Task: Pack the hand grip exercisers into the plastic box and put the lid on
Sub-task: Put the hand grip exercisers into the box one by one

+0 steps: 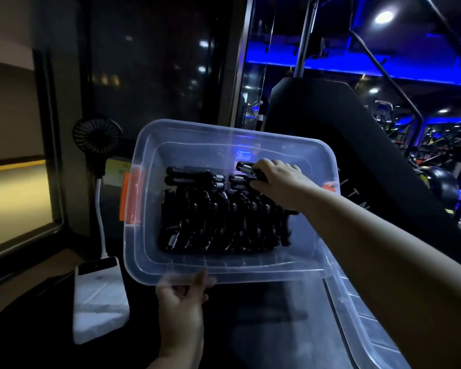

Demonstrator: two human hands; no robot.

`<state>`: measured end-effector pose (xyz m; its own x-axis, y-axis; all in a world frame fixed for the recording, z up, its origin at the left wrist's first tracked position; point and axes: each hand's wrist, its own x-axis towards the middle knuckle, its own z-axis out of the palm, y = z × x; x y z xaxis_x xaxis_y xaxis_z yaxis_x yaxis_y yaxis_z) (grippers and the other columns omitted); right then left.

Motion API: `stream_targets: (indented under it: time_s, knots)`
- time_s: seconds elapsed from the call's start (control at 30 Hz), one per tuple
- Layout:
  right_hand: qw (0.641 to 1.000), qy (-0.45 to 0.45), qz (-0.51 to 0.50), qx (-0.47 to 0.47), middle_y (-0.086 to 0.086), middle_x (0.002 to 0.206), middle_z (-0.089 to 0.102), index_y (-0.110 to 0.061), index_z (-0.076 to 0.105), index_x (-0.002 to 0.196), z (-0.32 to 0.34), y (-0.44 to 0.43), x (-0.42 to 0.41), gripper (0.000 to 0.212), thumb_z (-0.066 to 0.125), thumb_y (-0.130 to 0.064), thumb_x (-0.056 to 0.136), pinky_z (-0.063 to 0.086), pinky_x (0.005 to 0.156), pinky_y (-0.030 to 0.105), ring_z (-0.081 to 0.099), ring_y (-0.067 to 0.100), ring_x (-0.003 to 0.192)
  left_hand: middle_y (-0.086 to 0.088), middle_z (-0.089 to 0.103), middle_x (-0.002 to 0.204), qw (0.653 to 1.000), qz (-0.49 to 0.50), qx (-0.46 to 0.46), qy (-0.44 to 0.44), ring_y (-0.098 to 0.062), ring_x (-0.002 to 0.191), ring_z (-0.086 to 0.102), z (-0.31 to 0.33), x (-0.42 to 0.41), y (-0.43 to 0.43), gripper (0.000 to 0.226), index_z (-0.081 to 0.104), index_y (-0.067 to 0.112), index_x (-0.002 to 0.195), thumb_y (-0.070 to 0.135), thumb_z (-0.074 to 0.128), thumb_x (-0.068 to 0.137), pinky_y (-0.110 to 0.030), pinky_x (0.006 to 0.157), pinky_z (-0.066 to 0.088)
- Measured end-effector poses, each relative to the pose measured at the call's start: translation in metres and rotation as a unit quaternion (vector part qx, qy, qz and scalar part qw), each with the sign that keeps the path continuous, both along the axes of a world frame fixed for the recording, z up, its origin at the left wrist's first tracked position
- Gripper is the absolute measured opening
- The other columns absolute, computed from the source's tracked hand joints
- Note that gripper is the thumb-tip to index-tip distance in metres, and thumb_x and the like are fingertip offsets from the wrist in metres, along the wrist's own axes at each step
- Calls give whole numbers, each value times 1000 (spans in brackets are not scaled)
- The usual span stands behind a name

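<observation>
A clear plastic box (141, 235) with orange side latches is tilted toward me. Inside lie several black hand grip exercisers (213, 222) with steel springs, packed in a row, with a few more laid flat behind them. My right hand (280, 182) reaches into the box at its far right and grips one black exerciser (246, 167) there. My left hand (181, 296) holds the box's near rim, thumb on top and fingers curled below. The clear lid (362, 315) lies at the lower right, partly under the box and under my right forearm.
A white power bank (99, 296) with a white cable lies left of the box, and a small black fan (97, 134) stands behind it. A large black padded gym machine (357, 145) rises at the right. A dark window and wall are at the left.
</observation>
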<state>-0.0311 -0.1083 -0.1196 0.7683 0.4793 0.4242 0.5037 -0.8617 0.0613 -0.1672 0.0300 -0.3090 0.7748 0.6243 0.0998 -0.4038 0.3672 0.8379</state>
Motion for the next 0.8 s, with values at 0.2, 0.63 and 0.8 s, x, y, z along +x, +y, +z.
stream_targets:
  time_s: [0.2, 0.63, 0.8]
  knots:
    - [999, -8, -8, -32, 10, 127, 50, -20, 42, 133, -5, 15, 31, 47, 44, -49, 96, 26, 106, 43, 44, 32, 122, -7, 69, 62, 999, 27, 24, -14, -10, 58, 68, -5, 8, 0, 24, 42, 14, 89, 4, 63, 84, -30, 60, 41]
    - [999, 4, -25, -24, 1, 126, 55, -28, 48, 127, -14, 30, 73, 39, 38, -51, 97, 27, 102, 44, 45, 27, 122, -23, 62, 80, 998, 58, 18, -12, -15, 55, 68, -10, 13, -3, 29, 42, 14, 90, 2, 66, 79, -23, 49, 47]
    - [999, -18, -35, -7, 0, 124, 57, -26, 49, 122, -19, 34, 78, 37, 39, -51, 97, 25, 102, 42, 49, 26, 119, -21, 63, 81, 998, 62, 8, -30, -14, 55, 67, -10, 13, -3, 36, 44, 17, 91, 19, 71, 68, -15, 46, 45]
